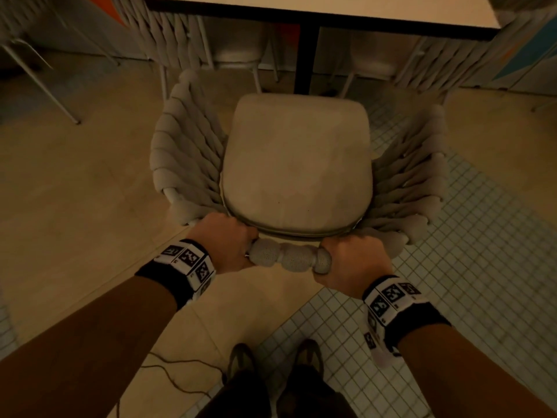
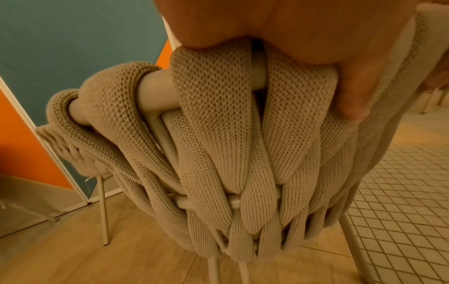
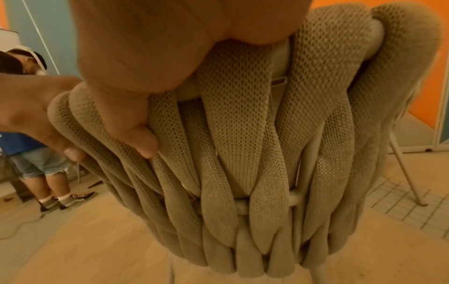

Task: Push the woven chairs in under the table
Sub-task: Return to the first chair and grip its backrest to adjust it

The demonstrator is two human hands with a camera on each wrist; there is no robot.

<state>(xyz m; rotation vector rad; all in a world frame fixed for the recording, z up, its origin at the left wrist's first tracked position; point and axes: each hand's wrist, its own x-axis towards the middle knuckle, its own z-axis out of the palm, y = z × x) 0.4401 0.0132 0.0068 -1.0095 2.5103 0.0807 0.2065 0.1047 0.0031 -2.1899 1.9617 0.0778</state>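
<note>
The woven chair (image 1: 297, 164) is stood short of the table (image 1: 316, 10), its seat not yet under the top; its top rail is gripped by the left hand (image 1: 224, 241) and right hand (image 1: 352, 260), fingers curled round the webbing. If pushed off-line, the central table leg (image 1: 306, 60) could be struck, since it is directly ahead, and 2 chairs are already tucked opposite.

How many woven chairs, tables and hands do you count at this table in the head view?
Woven chairs: 3 (gripped chair, far-left chair, far-right chair)
Table: 1
Hands: 2 (left hand, right hand)
Total: 6
</note>
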